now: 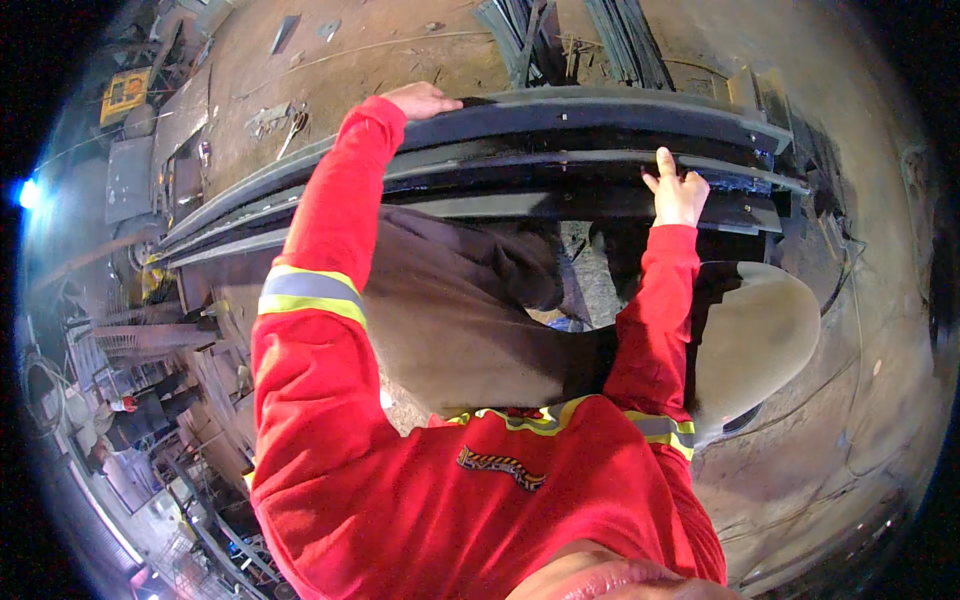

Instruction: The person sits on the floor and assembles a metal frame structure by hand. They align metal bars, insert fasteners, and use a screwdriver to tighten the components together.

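Long dark steel beams [620,118] lie side by side in front of me, running from the far left to the right. My left hand [422,100] is at the far edge of the farthest beam, its fingers together and bent over that edge. Farther right, my right hand [682,192] reaches to the middle beam [560,160]. Its index finger points away from me and the thumb stands apart to the left; the other fingers look partly bent. No loose tool shows in either hand.
Bundles of flat steel strips [628,40] lie beyond the beams. On the floor at left are scissor-like pliers [295,128] and scrap. A yellow box [125,95] stands far left, near a bright blue-white light [30,193]. Cables [858,330] cross the floor at right.
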A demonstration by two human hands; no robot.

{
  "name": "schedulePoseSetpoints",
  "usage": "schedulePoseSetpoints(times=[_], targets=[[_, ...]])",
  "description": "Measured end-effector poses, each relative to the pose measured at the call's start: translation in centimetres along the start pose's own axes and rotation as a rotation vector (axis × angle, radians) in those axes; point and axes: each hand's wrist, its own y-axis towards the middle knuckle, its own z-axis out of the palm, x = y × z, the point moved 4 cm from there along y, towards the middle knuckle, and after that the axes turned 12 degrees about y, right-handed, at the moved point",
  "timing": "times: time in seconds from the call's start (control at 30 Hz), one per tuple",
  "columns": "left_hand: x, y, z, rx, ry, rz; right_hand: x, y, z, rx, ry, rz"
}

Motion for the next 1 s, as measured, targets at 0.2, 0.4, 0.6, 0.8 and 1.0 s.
schedulePoseSetpoints(times=[0.2,0.4,0.6,0.8,1.0], targets=[[0.4,1.3,2.5,0.123,0.036,0.153,0.4,-0.1,-0.2,0.019,-0.013,0.026],[-1.5,2.1,2.7,0.131,-0.084,0.192,0.3,0.2,-0.5,-0.051,-0.005,-0.011],[-2.0,4.4,2.4,0.219,0.013,0.024,0.5,-0.5,-0.2,-0.061,0.034,0.037],[-2.0,3.9,1.1,-0.043,-0.445,0.147,0.4,-0.1,0.0,-0.033,0.049,0.021],[3.2,-6.2,-6.5,-0.341,-0.593,0.159,0.2,-0.1,-0.2,-0.034,0.078,0.027]])
